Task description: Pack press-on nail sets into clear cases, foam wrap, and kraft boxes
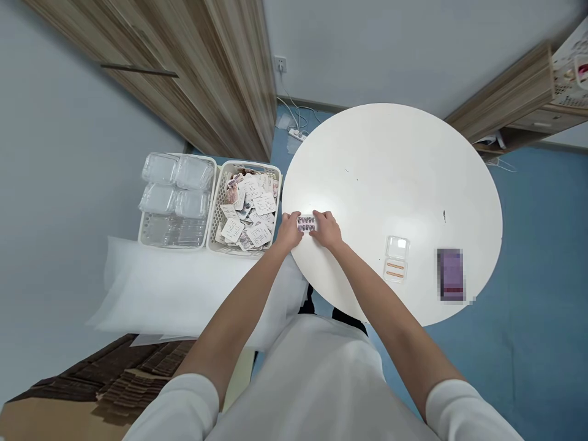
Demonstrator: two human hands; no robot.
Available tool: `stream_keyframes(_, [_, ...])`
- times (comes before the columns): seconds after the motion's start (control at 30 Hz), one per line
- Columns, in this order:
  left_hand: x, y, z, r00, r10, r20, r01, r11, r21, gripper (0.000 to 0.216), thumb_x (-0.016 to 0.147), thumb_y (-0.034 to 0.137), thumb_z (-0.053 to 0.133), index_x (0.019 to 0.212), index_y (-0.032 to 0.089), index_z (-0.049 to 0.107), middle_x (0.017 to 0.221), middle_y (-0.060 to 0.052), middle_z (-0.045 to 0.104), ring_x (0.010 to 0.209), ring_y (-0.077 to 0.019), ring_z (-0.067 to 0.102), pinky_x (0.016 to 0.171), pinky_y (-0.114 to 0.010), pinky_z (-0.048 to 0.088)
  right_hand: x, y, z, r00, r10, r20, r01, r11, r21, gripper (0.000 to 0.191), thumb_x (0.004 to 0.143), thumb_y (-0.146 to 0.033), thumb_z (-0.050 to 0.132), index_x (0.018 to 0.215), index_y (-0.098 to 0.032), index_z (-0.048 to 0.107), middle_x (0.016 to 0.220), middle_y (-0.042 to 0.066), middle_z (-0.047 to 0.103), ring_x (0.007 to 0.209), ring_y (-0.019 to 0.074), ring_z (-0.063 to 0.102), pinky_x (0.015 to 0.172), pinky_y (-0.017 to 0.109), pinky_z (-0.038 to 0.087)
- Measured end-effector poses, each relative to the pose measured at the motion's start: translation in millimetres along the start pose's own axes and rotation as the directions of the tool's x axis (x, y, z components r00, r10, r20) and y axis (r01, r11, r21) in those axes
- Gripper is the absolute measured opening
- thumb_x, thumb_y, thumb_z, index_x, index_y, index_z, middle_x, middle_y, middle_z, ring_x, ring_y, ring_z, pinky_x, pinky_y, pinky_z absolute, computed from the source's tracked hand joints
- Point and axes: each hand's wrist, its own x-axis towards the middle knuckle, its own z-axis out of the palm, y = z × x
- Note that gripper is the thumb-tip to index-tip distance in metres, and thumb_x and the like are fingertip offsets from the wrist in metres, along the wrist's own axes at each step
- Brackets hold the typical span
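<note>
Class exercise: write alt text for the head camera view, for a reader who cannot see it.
Seen from above, a person's left hand and right hand hold a small card of purple press-on nails at the edge of a round white table. A clear open plastic case lies further right; two white baskets, of clear cases and printed cards, sit to the left.

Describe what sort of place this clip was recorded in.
Probably a small room used for hand-packing: the left hand and right hand hold a strip of purple press-on nails on a round white table, beside a basket of printed cards and a basket of clear plastic cases.
</note>
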Motion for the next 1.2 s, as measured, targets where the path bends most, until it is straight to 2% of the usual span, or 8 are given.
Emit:
stream_keyframes(0.17, [0.5,2.8,-0.9,0.999,-0.034,0.005,0.033,0.999,0.018,0.06,0.065,0.011,0.061,0.118,0.024,0.037,0.112,-0.007,0.037,0.089,-0.0183,0.055,0.076,-0.028,0.043,3.1,-2.4,-1.2,1.0,0.009,0.009,-0.009,1.0,0.007,0.056,0.066,-0.027,0.064,0.116,-0.028,0.04,0.109,0.005,0.04,0.094,0.0185,0.047,0.071,0.03,0.042])
stream_keyframes(0.33, [-0.2,6.9,-3.2,0.998,-0.054,0.012,0.053,0.997,0.061,0.058,0.065,0.013,0.062,0.116,0.024,0.038,0.113,-0.007,0.038,0.082,-0.0186,0.056,0.068,-0.029,0.043,7.6,-9.4,-4.4,0.998,0.053,0.031,-0.052,0.998,-0.027,0.055,0.062,-0.023,0.067,0.111,-0.026,0.04,0.108,0.006,0.038,0.096,0.0205,0.045,0.07,0.031,0.042])
stream_keyframes(0.47, [-0.9,6.8,-4.5,0.999,-0.047,0.002,0.047,0.996,0.077,0.064,0.065,0.015,0.063,0.12,0.025,0.033,0.113,-0.008,0.038,0.085,-0.0196,0.056,0.068,-0.029,0.042,9.4,-13.2,-7.8,0.997,0.061,0.049,-0.059,0.998,-0.037,0.055,0.061,-0.023,0.068,0.107,-0.025,0.04,0.106,0.006,0.038,0.095,0.0209,0.045,0.068,0.03,0.042])
stream_keyframes(0.73, [1.0,4.6,-8.6,0.999,-0.013,0.038,0.009,0.994,0.106,0.058,0.062,0.018,0.066,0.113,0.024,0.037,0.112,-0.007,0.039,0.087,-0.0198,0.054,0.067,-0.028,0.041,8.9,-12.6,-8.7,0.997,0.048,0.054,-0.045,0.997,-0.055,0.055,0.057,-0.024,0.07,0.104,-0.024,0.041,0.105,0.006,0.038,0.093,0.0208,0.045,0.063,0.029,0.042])
stream_keyframes(0.87, [0.5,-1.0,-6.7,0.998,0.062,0.01,-0.062,0.996,0.066,0.057,0.063,0.018,0.065,0.112,0.023,0.036,0.112,-0.007,0.04,0.092,-0.0194,0.052,0.072,-0.029,0.041,4.2,-6.9,-5.2,1.0,-0.007,0.017,0.008,1.0,-0.03,0.061,0.06,-0.022,0.067,0.113,-0.023,0.037,0.11,0.007,0.038,0.095,0.0215,0.046,0.068,0.032,0.043])
stream_keyframes(1.03, [-1.9,-11.1,-0.5,0.983,0.181,-0.016,-0.181,0.983,0.008,0.055,0.067,0.015,0.059,0.116,0.021,0.034,0.113,-0.007,0.045,0.101,-0.0193,0.048,0.081,-0.03,0.04,-7.3,4.6,-0.3,0.988,-0.15,-0.02,0.151,0.988,0.025,0.071,0.066,-0.021,0.062,0.127,-0.022,0.026,0.115,0.008,0.04,0.104,0.0226,0.043,0.082,0.036,0.04])
stream_keyframes(1.2, [-10.0,-12.4,1.2,0.964,0.266,-0.012,-0.267,0.964,-0.013,0.059,0.068,0.017,0.058,0.122,0.018,0.034,0.114,-0.008,0.046,0.106,-0.0203,0.045,0.088,-0.032,0.038,-17.5,10.9,4.5,0.986,-0.168,-0.015,0.168,0.971,0.171,0.074,0.069,-0.016,0.056,0.133,-0.02,0.019,0.12,0.009,0.035,0.106,0.0206,0.043,0.089,0.035,0.039])
